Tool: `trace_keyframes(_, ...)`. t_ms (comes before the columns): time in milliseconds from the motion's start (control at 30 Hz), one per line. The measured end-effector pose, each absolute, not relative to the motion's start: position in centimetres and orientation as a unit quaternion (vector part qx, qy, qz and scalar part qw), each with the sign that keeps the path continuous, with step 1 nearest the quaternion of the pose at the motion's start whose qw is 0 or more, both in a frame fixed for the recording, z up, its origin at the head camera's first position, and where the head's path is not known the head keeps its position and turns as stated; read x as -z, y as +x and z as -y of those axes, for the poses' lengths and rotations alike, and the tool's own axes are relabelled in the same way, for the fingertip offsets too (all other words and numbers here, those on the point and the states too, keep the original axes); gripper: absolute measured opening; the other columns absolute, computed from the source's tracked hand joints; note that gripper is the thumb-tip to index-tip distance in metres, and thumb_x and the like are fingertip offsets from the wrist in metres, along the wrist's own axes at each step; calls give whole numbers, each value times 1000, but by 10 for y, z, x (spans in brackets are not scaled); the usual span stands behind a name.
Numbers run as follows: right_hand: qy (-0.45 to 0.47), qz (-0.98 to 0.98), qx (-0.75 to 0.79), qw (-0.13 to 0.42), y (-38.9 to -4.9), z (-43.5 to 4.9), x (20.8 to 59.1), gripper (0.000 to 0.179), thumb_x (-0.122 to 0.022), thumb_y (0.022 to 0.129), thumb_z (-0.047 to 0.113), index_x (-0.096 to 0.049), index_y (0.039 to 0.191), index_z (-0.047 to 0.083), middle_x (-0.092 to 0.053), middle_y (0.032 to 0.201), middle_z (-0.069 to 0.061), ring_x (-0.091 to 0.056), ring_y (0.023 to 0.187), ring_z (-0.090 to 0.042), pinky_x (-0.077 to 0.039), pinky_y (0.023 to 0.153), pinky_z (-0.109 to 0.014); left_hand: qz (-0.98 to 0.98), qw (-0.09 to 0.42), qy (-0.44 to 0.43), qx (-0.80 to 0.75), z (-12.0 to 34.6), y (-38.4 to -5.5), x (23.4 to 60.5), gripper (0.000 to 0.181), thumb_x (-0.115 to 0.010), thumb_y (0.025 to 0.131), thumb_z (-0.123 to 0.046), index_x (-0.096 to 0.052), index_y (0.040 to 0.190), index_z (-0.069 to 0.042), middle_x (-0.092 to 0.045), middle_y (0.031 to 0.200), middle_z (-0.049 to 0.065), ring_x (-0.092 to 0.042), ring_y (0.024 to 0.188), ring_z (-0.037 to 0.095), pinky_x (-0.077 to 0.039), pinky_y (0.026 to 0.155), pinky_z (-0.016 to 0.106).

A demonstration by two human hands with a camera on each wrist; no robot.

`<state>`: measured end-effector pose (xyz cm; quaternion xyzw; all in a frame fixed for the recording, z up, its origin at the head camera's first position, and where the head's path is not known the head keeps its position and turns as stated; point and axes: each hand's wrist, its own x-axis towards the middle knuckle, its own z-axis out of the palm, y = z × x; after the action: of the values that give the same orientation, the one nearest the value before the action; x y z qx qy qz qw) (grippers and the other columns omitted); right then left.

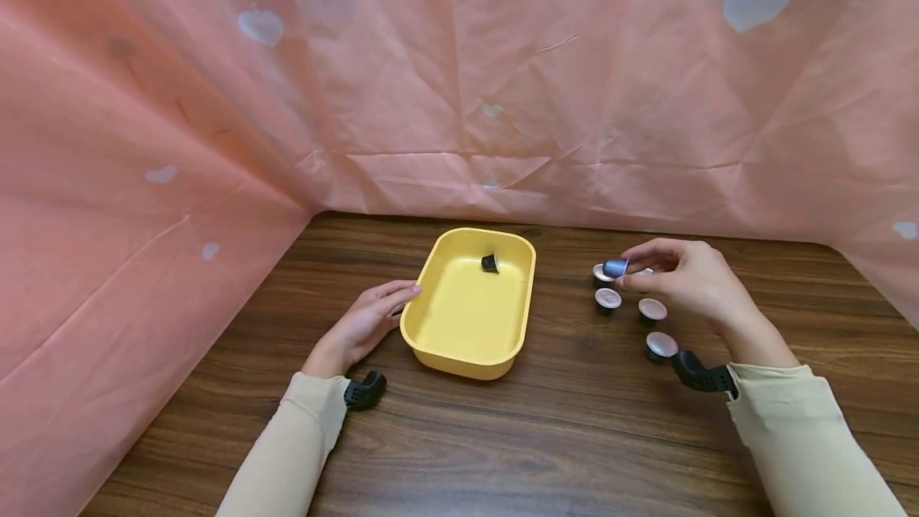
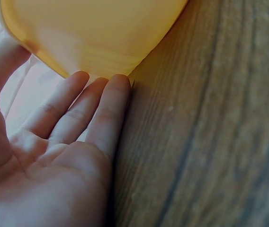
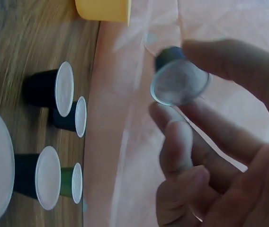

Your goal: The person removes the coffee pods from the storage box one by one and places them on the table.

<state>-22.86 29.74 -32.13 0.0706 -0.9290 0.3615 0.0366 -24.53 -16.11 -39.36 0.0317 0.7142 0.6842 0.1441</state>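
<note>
My right hand [image 1: 692, 274] pinches a blue coffee capsule [image 1: 614, 267] between thumb and fingers, lifted above the table. Its pale foil lid faces the camera in the right wrist view. Below and around that hand stand several lid-up capsules [image 1: 607, 300], dark-bodied except for a green one [image 3: 68, 182]; one is partly hidden by the hand. A yellow tray [image 1: 467, 317] lies to their left, with a black capsule [image 1: 490, 263] on its side near the far end. My left hand [image 1: 366, 321] touches the tray's left side, fingers extended against the wall and thumb near the rim.
The brown wooden table [image 1: 445, 437] carries everything. Pink cloth [image 1: 531, 86] with pale hearts rises along its back and left side. Nearest to the right wrist's black strap [image 1: 704, 375] stands one dark capsule [image 1: 661, 345].
</note>
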Motion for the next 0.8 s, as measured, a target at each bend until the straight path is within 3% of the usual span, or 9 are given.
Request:
trace_keyframes(167, 113, 948, -294, 43, -230, -293, 322, 41, -90, 86, 43, -80, 117, 19, -81, 101, 4, -63, 80, -8, -48, 68, -26, -714, 145, 32, -684, 161, -245, 394, 48, -64, 109, -31, -61, 147, -1, -65, 145, 6, -62, 129, 13, -52, 106, 30)
trace_keyframes(433, 148, 955, -255, 35, -227, -287, 324, 28, -92, 83, 37, -75, 100, 21, -79, 93, 7, -64, 78, -11, -46, 68, -29, -713, 145, 34, -685, 160, -245, 392, 47, -64, 110, -30, -62, 146, -1, -65, 145, 5, -61, 130, 13, -53, 106, 31)
trace_keyframes(800, 160, 968, -194, 2, -225, -284, 326, 29, -92, 78, 40, -71, 92, 26, -73, 88, 14, -59, 80, -11, -42, 66, -33, -715, 145, 25, -684, 161, -245, 392, 46, -64, 109, -30, -62, 146, -2, -64, 147, 6, -60, 132, 14, -52, 107, 32)
